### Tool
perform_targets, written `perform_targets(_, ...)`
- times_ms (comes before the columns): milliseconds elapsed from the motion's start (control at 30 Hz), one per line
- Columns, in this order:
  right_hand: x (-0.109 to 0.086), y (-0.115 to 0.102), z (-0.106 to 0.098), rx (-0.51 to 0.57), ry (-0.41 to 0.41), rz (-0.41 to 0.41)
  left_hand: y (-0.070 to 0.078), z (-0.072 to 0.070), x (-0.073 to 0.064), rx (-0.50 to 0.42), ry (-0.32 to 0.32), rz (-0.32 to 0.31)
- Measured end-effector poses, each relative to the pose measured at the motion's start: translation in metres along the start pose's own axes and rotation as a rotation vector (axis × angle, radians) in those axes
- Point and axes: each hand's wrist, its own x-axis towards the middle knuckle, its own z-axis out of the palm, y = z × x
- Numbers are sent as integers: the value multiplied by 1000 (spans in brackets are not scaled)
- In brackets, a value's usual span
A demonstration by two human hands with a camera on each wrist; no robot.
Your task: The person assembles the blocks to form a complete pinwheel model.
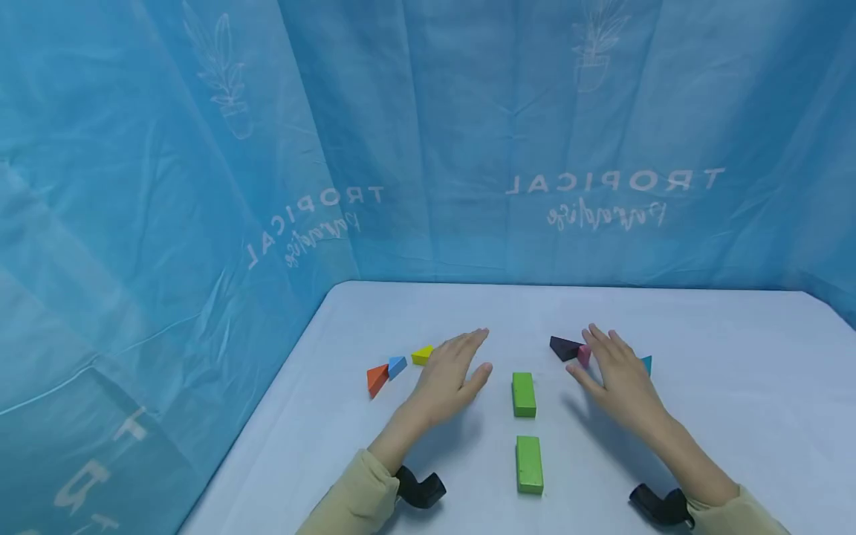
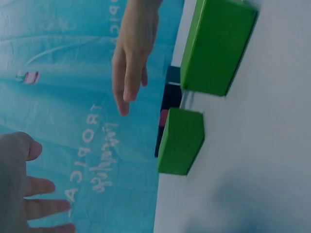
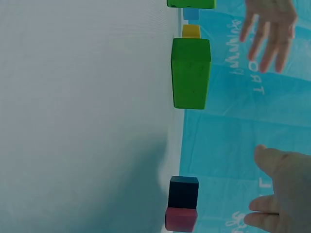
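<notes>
Both hands hover over the white table, holding nothing. My left hand has its fingers stretched out, left of two green blocks. Just beyond it lies a yellow triangular block, partly covered by the hand. My right hand is also spread, to the right of the green blocks. Near its fingers are a black block, a pink block and a teal block, the last two partly hidden. The farther green block and the nearer green block lie in line between the hands.
An orange triangular block and a blue triangular block lie close together at the left. The white table reaches back to a blue printed curtain, which also hangs along the left side. Black wrist cameras sit under both wrists.
</notes>
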Motion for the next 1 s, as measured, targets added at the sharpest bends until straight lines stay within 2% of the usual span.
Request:
perform_targets(67, 1, 0, -3, 1, 11, -8, 5, 0, -2, -27, 55, 77)
perform_targets(133, 2, -1, -6, 10, 3, -5, 10, 3, -6, -67, 84, 139)
perform_targets(233, 3, -3, -11, 49, -27, 7, 17, 9, -16, -199, 55, 179)
perform_targets(300, 4, -5, -13, 113, -61, 26, 21, 15, -24, -311, 6, 165)
perform_targets(400, 7, -9, -14, 293, -123, 75, 26, 26, -36, -492, -61, 119)
perform_targets(500, 10, -13, -10, 582, -193, 135, 29, 38, -46, -654, -101, 75)
perform_targets(567, 12, -15, -5, 766, -225, 171, 31, 46, -51, -723, -109, 58)
perform_targets(633, 14, -16, 1, 921, -248, 197, 34, 52, -55, -763, -100, 43)
perform_targets(733, 14, -17, 12, 1044, -259, 221, 40, 53, -59, -775, -82, 27)
perform_targets(900, 13, -17, 30, 1120, -267, 250, 53, 39, -62, -776, -80, 12)
perform_targets(1000, 12, -17, 39, 1101, -264, 252, 56, 34, -62, -760, -66, 22)
